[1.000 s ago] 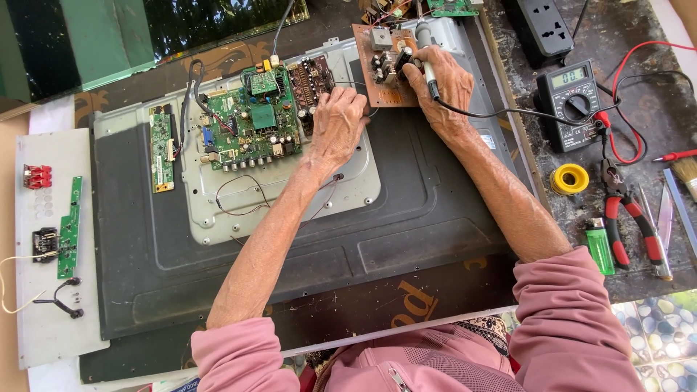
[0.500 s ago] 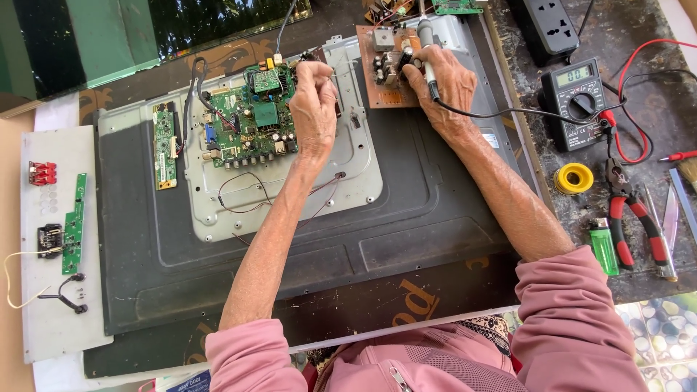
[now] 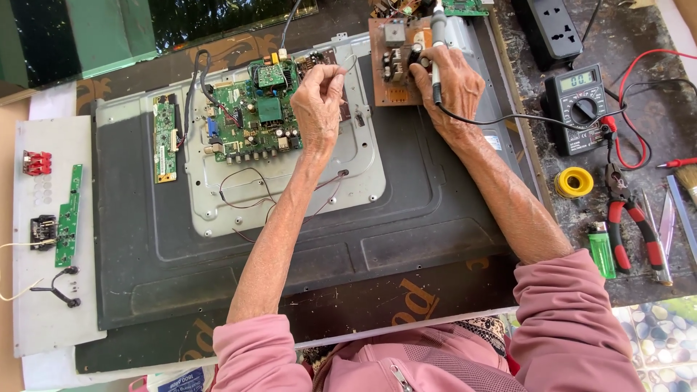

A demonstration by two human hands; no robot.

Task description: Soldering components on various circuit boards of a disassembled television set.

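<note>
the right hand (image 3: pixel 449 86) is closed around a grey soldering iron (image 3: pixel 438 33), held upright with its black cord trailing off toward the multimeter; its tip end is hidden behind the fingers. the hand rests on a brown circuit board (image 3: pixel 396 62), which lies at the top edge of the dark flat panel back (image 3: pixel 305 254), just right of the grey metal plate (image 3: pixel 287 185) fixed to that panel. the left hand (image 3: pixel 317 105) is held over the plate's upper right part, fingers curled and pinched near the thumb; a thin wire (image 3: pixel 350 62) is seen at the fingertips, though whether it is actually gripped cannot be told. just left of this hand, on the plate, the green main board (image 3: pixel 254 120) is mounted, and a narrow green strip board (image 3: pixel 165 138) sits further left, off the plate but on the panel.

beyond the panel's right edge (on the dark workbench) a multimeter (image 3: pixel 577 105) with red and black leads, a yellow solder roll (image 3: pixel 573 181), red-handled pliers (image 3: pixel 628 225) and a green lighter (image 3: pixel 601 250) are laid. beyond the panel's left edge, small parts are set on a white sheet (image 3: pixel 43 305).
</note>
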